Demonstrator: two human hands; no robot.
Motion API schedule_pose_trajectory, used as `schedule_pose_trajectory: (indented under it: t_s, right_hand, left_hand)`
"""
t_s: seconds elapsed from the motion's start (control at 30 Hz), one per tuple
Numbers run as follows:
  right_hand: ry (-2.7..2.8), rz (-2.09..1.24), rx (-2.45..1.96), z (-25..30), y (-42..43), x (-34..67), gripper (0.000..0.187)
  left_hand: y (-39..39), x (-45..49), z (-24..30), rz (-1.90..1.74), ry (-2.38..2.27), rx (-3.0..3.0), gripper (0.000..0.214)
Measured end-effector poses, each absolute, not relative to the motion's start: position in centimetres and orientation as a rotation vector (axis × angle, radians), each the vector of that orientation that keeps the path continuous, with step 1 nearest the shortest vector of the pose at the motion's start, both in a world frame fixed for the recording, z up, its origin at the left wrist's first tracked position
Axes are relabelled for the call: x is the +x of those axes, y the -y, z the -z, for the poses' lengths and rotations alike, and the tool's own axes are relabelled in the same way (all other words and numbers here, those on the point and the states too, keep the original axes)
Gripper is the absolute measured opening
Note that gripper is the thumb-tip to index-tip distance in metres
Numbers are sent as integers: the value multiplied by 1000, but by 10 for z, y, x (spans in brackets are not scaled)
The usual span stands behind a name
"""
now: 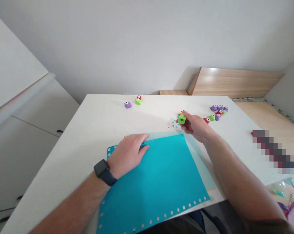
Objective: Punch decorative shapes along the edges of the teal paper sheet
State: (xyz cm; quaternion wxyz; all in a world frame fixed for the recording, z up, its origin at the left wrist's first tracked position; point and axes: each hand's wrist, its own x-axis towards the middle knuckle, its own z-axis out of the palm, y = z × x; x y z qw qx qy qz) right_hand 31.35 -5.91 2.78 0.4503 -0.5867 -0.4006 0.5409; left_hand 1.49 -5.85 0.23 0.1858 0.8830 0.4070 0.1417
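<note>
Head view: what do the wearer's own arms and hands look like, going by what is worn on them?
The left hand and right hand are gloveless. A black, rounded-rectangular smartwatch with a dark band is worn on the left wrist. A dark fabric sleeve edge shows on the right arm; no left sleeve is in view.

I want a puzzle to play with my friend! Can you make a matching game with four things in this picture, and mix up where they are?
Things:
1. Big bright blue paper sheet
2. Small boxy green plastic gadget
3. Dark square-faced wristwatch
4. Tiny blue paper bits

Places:
A. Around the left wrist
B. Scattered on the white table
C. Under the left hand
D. Held in the right hand

Right pairs: 1-C, 2-D, 3-A, 4-B
</note>
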Motion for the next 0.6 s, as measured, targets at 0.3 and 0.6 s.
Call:
schedule_pose_trajectory:
  t_s: [0.3,0.6]
  right_hand:
    - [949,-1463,-1401,-29,61,313,44]
    - [1154,-1435,-1365,-33,67,308,42]
  left_hand:
    - [59,15,-2,-403,-1146,2491,35]
    - [60,15,-4,-413,-1138,2462,34]
